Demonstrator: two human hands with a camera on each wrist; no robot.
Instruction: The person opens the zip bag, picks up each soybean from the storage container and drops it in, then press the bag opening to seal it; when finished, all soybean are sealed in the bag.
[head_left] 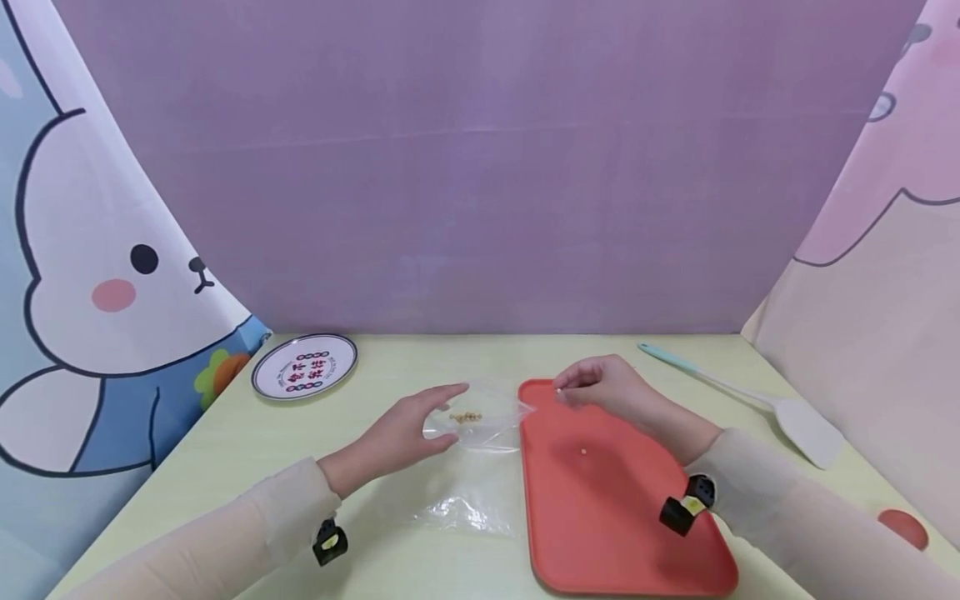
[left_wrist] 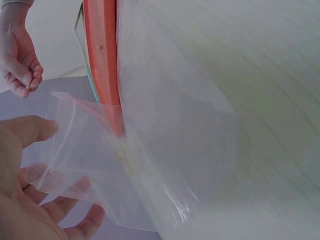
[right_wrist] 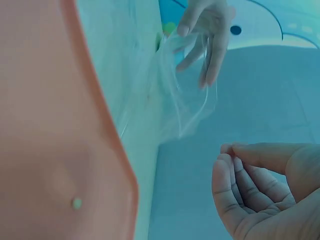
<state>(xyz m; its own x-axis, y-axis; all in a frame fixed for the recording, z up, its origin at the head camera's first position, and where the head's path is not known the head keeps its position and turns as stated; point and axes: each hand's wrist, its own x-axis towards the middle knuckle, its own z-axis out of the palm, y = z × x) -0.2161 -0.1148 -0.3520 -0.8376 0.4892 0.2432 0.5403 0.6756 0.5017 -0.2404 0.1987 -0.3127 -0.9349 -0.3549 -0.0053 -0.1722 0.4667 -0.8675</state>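
Note:
A clear plastic zip bag [head_left: 491, 437] lies at the middle of the table, its mouth lifted. Several yellow soybeans [head_left: 467, 417] show through the plastic. My left hand [head_left: 401, 437] is at the bag, thumb and fingers spread wide apart; in the left wrist view some fingers [left_wrist: 62, 207] show through the clear film. Over the far end of the red tray [head_left: 600, 542], my right hand [head_left: 611, 387] pinches a small pale soybean [head_left: 558, 391] between thumb and fingertips. Another soybean [head_left: 583, 452] lies on the tray below that hand.
A white plate [head_left: 303, 367] with a dark rim and red lettering sits at the back left. To the right of the tray lies a white spatula [head_left: 806, 429] with a mint handle. A red round thing [head_left: 903, 528] is at the right edge. A purple curtain [head_left: 480, 208] stands behind.

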